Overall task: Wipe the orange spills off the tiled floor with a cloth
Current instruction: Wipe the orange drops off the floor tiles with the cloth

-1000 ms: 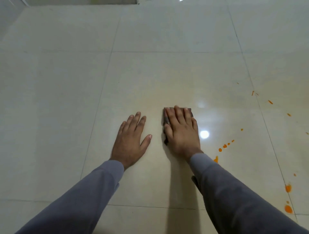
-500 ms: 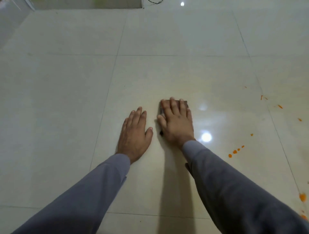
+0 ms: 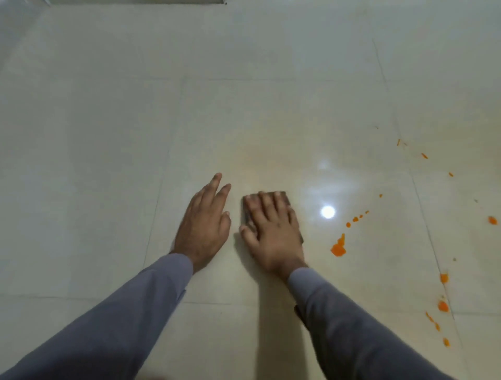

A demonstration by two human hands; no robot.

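My right hand lies flat on a small dark brown folded cloth, fingers straight, pressing it to the glossy cream tiled floor. Only the cloth's far edge and sides show around the hand. My left hand rests palm down on the bare tile just left of it, fingers straight. An orange blot sits to the right of the cloth, with a line of small drops beyond it. More orange spots lie along the grout line at the lower right.
Further orange flecks and a blob scatter toward the right edge. A bright lamp reflection shines on the tile between cloth and spills. A wall base runs along the top left.
The view has shifted, so the spills sit closer to the middle. My right hand with the cloth has slid slightly toward me and right. My left hand has turned so its fingers angle to the right.
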